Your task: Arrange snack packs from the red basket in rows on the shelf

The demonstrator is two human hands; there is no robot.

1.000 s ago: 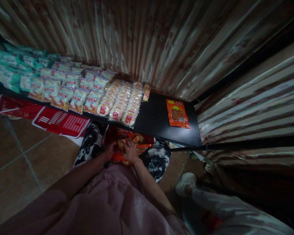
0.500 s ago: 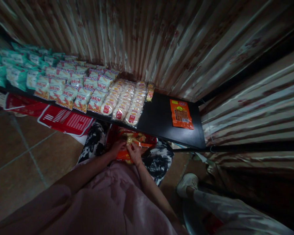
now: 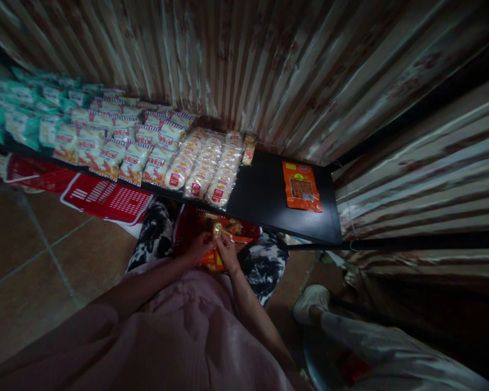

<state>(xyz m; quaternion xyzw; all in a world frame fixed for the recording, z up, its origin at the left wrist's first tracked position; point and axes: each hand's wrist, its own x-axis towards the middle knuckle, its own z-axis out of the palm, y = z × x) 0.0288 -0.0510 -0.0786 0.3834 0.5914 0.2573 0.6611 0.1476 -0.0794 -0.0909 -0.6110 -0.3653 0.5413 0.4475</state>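
My left hand (image 3: 198,247) and my right hand (image 3: 227,251) meet over my lap, fingers pinched on a small yellowish snack packet (image 3: 217,230). Beneath them, a red bag of orange snack packets (image 3: 212,239) rests between my knees. Just ahead runs a black shelf (image 3: 264,201). On it lie rows of clear round-cracker packs (image 3: 206,171), red-and-white packs (image 3: 122,146) and teal packs (image 3: 20,108). A single orange packet (image 3: 302,186) lies alone at the shelf's right end.
Red plastic baskets (image 3: 106,198) lie on the tiled floor (image 3: 32,255) under the shelf at left. Corrugated metal sheeting (image 3: 269,65) walls the back and right. Another person's leg and white shoe (image 3: 309,301) are at lower right.
Both hands have lifted slightly from inside the red bag, bringing the small yellowish packet up between their fingers. The camera view has shifted a little.
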